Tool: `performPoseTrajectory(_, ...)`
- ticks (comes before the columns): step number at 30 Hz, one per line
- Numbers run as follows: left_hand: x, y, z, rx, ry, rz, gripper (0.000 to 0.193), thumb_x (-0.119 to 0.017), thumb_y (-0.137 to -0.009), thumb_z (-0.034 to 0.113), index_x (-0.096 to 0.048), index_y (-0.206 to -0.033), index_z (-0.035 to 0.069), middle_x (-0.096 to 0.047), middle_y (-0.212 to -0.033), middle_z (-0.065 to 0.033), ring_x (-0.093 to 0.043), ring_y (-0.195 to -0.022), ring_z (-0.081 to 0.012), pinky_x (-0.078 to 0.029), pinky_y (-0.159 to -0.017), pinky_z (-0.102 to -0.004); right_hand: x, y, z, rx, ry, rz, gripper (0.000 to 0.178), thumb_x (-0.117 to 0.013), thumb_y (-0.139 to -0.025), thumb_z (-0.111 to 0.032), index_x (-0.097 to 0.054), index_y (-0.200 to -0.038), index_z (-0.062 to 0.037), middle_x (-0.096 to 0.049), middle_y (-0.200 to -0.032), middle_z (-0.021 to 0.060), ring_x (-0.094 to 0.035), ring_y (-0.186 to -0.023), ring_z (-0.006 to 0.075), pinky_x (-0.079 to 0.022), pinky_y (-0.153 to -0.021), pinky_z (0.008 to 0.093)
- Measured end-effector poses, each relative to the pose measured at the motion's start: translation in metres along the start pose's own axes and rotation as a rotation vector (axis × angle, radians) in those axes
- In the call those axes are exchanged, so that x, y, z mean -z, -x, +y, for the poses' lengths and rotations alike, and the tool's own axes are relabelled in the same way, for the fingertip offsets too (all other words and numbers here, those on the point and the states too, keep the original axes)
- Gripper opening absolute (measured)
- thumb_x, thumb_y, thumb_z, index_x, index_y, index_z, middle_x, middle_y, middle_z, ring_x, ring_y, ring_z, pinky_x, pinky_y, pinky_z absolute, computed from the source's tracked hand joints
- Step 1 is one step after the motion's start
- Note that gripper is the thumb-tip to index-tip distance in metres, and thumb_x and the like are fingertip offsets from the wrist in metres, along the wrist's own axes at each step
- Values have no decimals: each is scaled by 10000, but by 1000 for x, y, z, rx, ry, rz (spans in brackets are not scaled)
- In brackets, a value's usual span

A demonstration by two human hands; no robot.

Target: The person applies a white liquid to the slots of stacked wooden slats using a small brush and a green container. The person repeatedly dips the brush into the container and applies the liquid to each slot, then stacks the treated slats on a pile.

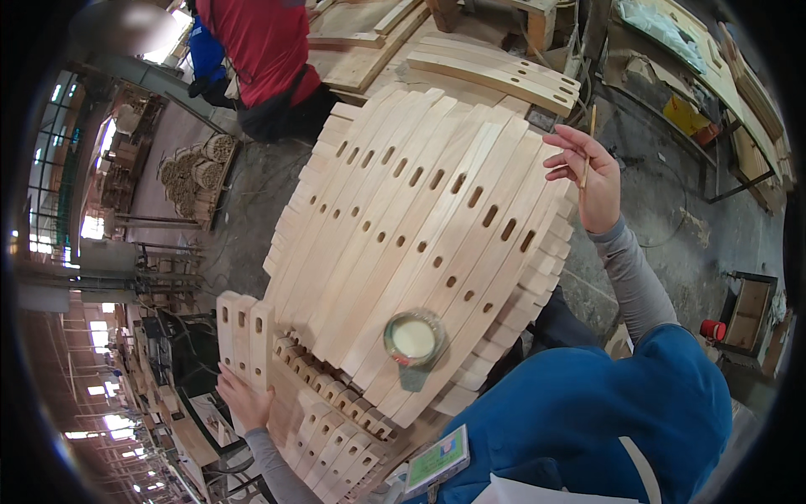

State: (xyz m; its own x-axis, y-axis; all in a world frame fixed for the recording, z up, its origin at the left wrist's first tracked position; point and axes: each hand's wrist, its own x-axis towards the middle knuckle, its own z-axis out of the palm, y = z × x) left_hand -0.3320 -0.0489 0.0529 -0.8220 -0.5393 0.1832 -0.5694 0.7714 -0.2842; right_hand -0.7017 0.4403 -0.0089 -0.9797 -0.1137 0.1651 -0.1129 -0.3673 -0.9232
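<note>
Long slotted boards (378, 260) are laid side by side in the middle of the scene, slots facing up and lined in slanting rows, probably so that every slot can be reached from one standing place. A cup (415, 338) of cream-coloured liquid is set on their near part, presumably to be within easy reach; a flat greenish piece (413, 380) is seen just on its near side.

At the far right edge of the boards, a thin wooden stick (593, 126) is held across the right hand (594, 181), whose fingers are loosely curved and partly spread. The light hold seems chosen to leave the fingertips free; whether the boards are touched cannot be told.

On the near left, the near end of three slotted pieces (243, 332) appears to be gripped by the left hand (243, 401), thumb to the right and fingers to the left, likely so that they are squeezed together as one bundle. More short slotted pieces (334, 449) are ranged to the right of that hand, perhaps grouped by size.
</note>
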Motion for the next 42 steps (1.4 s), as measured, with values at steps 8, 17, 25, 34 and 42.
performPoseTrajectory(8, 117, -133, 213, -476, 18, 192, 1056, -724, -519, 187, -100, -1337, -50, -294, -1245, -277, -292, -1147, -409, -262, -959, -460, 99, -73, 3, -37, -85, 89, 288, -408, -876, -9, -478, -1152, 33, -569, -1056, 154, -587, -796, 167, -498, -651, 261)
performPoseTrajectory(17, 127, -285, 491, -1088, 65, 277, 829, -597, -542, 82, -255, -1288, -35, -373, -1179, -243, -361, -1078, -409, -280, -951, -452, 233, -113, -21, -21, -13, 261, 316, -417, -871, -23, -453, -1180, 39, -555, -1088, 165, -582, -808, 165, -489, -668, 264)
performPoseTrajectory(25, 66, -335, 620, -1379, -52, 46, 946, -705, -515, 166, -228, -1320, 23, -352, -1202, -201, -326, -1143, -382, -227, -1014, -458, 325, -93, -22, -60, 107, 510, 330, -427, -872, -33, -443, -1193, 46, -539, -1110, 171, -581, -818, 158, -488, -670, 256)
performPoseTrajectory(34, 27, -344, 643, -1490, -202, -166, 888, -650, -578, 85, -190, -1335, 41, -331, -1244, -178, -308, -1187, -337, -171, -1031, -508, 338, -107, 1, -133, 92, 540, 320, -426, -876, -41, -456, -1185, 36, -541, -1114, 164, -578, -818, 157, -488, -673, 259)
performPoseTrajectory(42, -12, -351, 642, -1442, -320, -56, 883, -661, -614, 135, -181, -1354, 95, -339, -1259, -164, -313, -1207, -303, -151, -1033, -519, 330, -123, 7, -137, 88, 487, 320, -422, -875, -33, -453, -1185, 36, -542, -1111, 168, -576, -819, 163, -492, -673, 269)
